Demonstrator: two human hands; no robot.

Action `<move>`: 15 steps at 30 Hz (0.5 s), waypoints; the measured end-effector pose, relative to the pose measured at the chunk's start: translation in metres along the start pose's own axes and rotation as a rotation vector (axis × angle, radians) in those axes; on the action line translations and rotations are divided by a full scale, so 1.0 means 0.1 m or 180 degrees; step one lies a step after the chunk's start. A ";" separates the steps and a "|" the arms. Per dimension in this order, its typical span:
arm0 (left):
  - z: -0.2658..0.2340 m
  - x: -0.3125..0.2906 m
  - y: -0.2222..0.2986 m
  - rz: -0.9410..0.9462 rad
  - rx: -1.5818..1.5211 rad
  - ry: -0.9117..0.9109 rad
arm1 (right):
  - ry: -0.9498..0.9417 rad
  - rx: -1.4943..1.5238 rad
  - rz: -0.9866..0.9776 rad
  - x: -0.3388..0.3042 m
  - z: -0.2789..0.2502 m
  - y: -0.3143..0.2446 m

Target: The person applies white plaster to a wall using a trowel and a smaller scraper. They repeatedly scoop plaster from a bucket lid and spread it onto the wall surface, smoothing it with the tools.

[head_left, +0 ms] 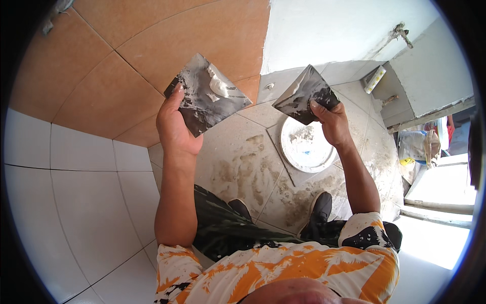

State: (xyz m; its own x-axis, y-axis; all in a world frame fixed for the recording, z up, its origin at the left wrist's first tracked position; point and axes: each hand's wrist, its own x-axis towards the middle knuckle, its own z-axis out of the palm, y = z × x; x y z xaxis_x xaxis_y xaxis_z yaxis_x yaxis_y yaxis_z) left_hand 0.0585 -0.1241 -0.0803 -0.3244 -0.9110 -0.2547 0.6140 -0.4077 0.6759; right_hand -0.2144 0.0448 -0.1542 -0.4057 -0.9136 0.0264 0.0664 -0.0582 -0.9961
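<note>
My left hand (178, 133) is wrapped round the edge of a flat, square, dark plastering plate (203, 107), with the thumb on top. A lump of white putty (218, 86) lies near the plate's far corner, and thin smears cover the rest of its face. In my right hand (332, 125) is a second, smaller square putty blade (302, 96), gripped at its near corner with the thumb on its face. Pale putty streaks run along its left edge. The two tools are held apart, in front of the wall.
A round white tub (284, 151) with pasty material inside stands on the smeared tile floor (238, 167), beside a thin dark strip (280, 157). Orange tiles (152, 50) and white plaster (324, 30) face me. A pipe stub (405, 38) sticks out at the far right, above a yellow-patterned roll (374, 79).
</note>
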 end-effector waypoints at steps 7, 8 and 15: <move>0.05 -0.04 -0.08 -0.0228 -0.0065 -0.0066 | 0.1365 0.2385 0.1035 0.97 0.26 0.68; 0.04 -0.06 -0.06 -0.0248 -0.0086 -0.0064 | 0.1445 0.2341 0.1117 1.04 0.29 0.68; -0.10 -0.01 -0.03 -0.0149 -0.0254 -0.0289 | 0.1673 0.2122 0.1300 1.28 0.42 0.74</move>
State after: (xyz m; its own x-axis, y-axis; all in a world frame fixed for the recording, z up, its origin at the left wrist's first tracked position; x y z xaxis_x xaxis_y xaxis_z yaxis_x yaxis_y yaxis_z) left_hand 0.0637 -0.1223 -0.0888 -0.4156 -0.8829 -0.2186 0.6508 -0.4566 0.6067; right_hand -0.2232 -0.0937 -0.2206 -0.5843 -0.6250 -0.5177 0.7364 -0.1402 -0.6619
